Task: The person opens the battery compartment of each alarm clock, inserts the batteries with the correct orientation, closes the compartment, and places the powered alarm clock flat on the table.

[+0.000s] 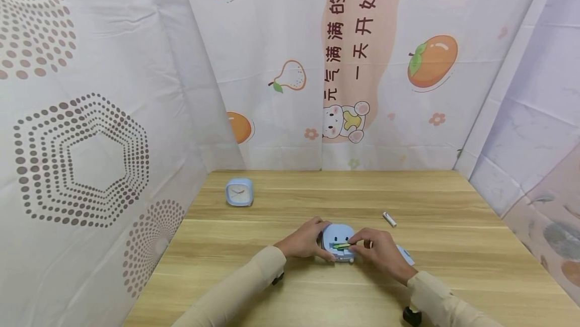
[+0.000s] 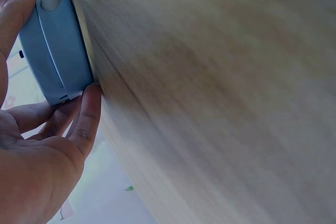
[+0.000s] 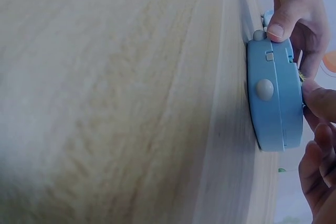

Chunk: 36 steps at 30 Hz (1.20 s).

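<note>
A light blue alarm clock [image 1: 334, 231] lies on its face, its back turned up and the battery compartment uncovered. Around its left side my left hand [image 1: 304, 242] grips the casing, thumb at the near edge and fingers on the far side; the left wrist view shows these fingers against the clock's side [image 2: 58, 40]. A green battery [image 1: 341, 246] is at the compartment, with its right end pinched between the thumb and finger of my right hand [image 1: 377, 247]. In the right wrist view the clock's rounded feet [image 3: 264, 89] show, while the battery is mostly hidden.
A pale blue battery cover [image 1: 405, 255] lies just right of my right hand, partly hidden by it. Behind it is a white battery [image 1: 389, 219]. A second blue clock [image 1: 239, 192] stands face-out at the table's back left. Printed curtains [image 1: 281, 30] border the wooden table.
</note>
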Motion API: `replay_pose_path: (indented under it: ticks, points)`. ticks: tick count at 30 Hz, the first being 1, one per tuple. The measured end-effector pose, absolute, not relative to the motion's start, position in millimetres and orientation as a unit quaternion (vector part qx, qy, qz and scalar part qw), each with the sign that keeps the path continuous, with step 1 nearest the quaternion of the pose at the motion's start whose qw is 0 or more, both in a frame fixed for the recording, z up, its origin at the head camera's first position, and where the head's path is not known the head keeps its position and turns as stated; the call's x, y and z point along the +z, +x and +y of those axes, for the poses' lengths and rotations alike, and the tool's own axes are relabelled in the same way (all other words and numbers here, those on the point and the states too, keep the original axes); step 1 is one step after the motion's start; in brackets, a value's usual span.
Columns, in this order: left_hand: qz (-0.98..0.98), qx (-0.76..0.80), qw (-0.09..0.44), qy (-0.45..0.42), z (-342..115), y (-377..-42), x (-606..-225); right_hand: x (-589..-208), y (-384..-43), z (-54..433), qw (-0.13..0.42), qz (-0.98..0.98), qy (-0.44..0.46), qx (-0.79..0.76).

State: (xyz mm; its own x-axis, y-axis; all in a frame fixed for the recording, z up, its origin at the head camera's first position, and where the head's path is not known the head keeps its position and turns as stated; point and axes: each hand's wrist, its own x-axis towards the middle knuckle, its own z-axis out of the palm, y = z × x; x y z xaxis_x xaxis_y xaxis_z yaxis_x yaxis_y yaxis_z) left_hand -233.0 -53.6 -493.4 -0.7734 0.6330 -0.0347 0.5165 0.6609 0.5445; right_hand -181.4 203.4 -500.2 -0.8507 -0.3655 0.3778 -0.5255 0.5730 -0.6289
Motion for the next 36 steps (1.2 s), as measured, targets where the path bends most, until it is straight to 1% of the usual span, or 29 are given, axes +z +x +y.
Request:
replay_pose_path:
  ticks: [5,11,15,22,29,36]
  points:
    - [0.906,0.26,0.11,0.314,-52.8,-233.4,-493.3,-499.5,-183.1,201.9,0.109,-0.884,0.256,0.376]
    - [0.903,0.268,0.105,0.318,-52.3,-233.0,-493.3,-496.9,-191.4,199.3,0.119,-0.879,0.281,0.366]
    - [0.903,0.27,0.104,0.317,-50.8,-233.1,-491.8,-494.9,-199.0,199.5,0.114,-0.873,0.298,0.368]
    - [0.904,0.265,0.102,0.319,-47.7,-235.5,-490.5,-495.7,-206.3,202.8,0.097,-0.87,0.304,0.377]
    - [0.904,0.265,0.104,0.319,-50.9,-235.4,-489.8,-489.7,-207.2,199.0,0.062,-0.866,0.318,0.381]
    - [0.903,0.266,0.104,0.32,-50.0,-233.4,-488.6,-481.8,-213.8,187.3,-0.013,-0.891,0.277,0.36]
